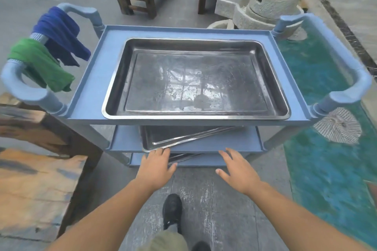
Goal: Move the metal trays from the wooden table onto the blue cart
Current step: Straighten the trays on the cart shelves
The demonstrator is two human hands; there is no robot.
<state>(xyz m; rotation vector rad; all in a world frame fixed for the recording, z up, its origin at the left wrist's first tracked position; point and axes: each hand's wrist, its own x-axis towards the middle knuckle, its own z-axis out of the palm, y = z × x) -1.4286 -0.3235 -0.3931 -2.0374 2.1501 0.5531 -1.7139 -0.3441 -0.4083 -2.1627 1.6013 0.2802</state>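
Both hands, fingers spread and holding nothing: left hand [156, 166] with fingertips at the near rim of the middle-shelf tray [183, 138], right hand [237, 170] just before the shelf edge, apart from any tray. Bare floor [204, 195] lies open beneath the forearms; the wooden table [36, 179] stands close to the left. A second tray [183, 158] shows on the lowest shelf. Beyond the hands, atop the blue cart [95, 79], a large shiny scratched tray [195, 81] lies flat within the raised border.
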